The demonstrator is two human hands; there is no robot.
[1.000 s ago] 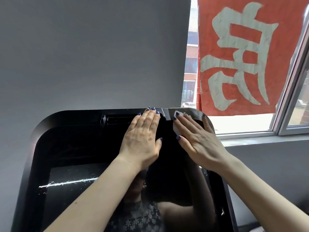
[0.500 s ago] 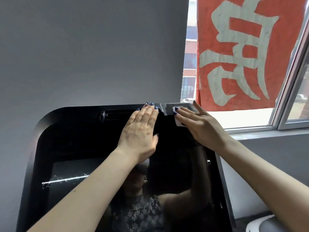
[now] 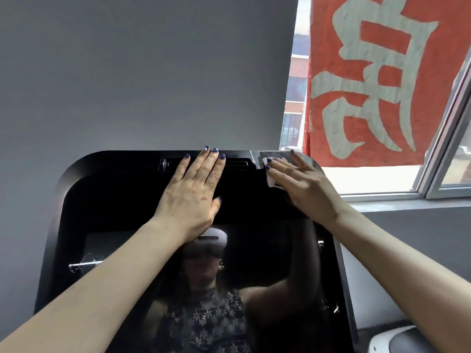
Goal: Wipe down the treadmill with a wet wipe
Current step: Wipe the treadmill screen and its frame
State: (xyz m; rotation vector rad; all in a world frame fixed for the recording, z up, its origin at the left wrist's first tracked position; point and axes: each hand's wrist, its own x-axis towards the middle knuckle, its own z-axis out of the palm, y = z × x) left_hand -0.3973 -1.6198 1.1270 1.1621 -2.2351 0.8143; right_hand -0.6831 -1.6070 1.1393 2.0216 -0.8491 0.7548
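The treadmill's glossy black console screen (image 3: 107, 205) fills the lower middle of the head view and mirrors a person. My left hand (image 3: 191, 192) lies flat on its upper middle, fingers straight, fingertips at the top edge. My right hand (image 3: 303, 187) presses a white wet wipe (image 3: 269, 178) flat against the screen's top right corner, fingers extended. Most of the wipe is hidden under the palm.
A grey wall (image 3: 142, 72) rises behind the console. To the right is a window with a grey frame (image 3: 433, 159) and a red banner (image 3: 377, 80) with a pale character. A white and dark object (image 3: 397, 340) shows at the bottom right.
My right hand has slid the wipe up and right into the screen's top right corner. My left hand stays flat at the top edge. The camera has tilted down a little.
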